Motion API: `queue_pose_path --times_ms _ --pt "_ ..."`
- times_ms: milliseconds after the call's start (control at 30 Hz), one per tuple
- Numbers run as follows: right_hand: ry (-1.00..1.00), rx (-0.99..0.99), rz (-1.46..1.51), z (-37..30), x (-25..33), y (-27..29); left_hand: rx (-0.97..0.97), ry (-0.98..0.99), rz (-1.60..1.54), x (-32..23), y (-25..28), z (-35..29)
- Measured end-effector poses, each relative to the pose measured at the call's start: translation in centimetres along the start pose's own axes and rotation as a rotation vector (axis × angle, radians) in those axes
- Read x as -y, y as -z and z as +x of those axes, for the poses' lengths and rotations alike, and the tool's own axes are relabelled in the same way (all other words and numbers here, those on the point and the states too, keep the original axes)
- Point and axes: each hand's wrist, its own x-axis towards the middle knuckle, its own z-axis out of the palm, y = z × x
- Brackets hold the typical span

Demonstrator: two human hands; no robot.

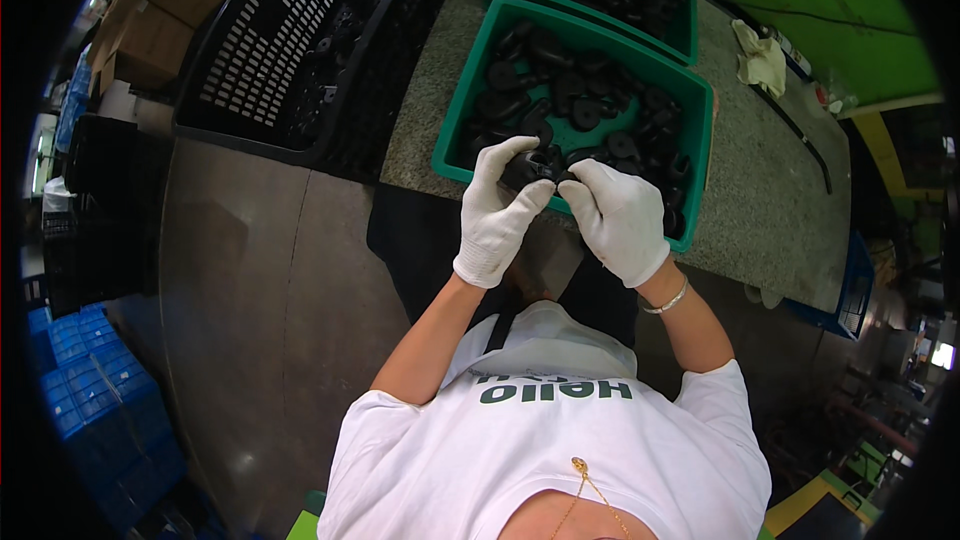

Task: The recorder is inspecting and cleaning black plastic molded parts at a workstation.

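Observation:
In a white glove, my left hand [495, 212] grips a small rounded black part [524, 172] between thumb and fingers. My right hand [622, 220], also gloved, is closed in a pinch against the right side of that part; whatever lies between its fingertips is too small to make out. Both hands are over the near edge of a green bin [463, 120]. Inside this bin lie many loose black molded parts [585, 115] of a similar look, some with round ends.
A second green bin [690, 15] with black parts stands behind. At left is a large black slotted crate [255, 130] holding black pieces. A cloth [760, 58] and a black rod [800, 135] lie on the grey table [745, 210]. Blue boxes [110, 390] are stacked at lower left.

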Motion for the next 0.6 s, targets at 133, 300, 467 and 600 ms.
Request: queue_pose_path --times_ms 133,300,467,600 --pt "0.023 0.003 -0.013 -0.2 0.2 -0.1 -0.009 -0.007 0.008 0.1 -0.2 -0.1" --pt "-0.005 0.025 -0.066 -0.5 0.3 -0.2 -0.047 -0.136 0.127 0.9 -0.3 0.0" --pt "-0.039 0.022 -0.076 -0.6 0.5 -0.1 -0.081 -0.239 0.222 1.0 -0.8 0.1" --pt "-0.071 0.034 -0.054 -0.5 0.5 -0.1 -0.110 -0.294 0.339 1.3 -0.6 0.3"
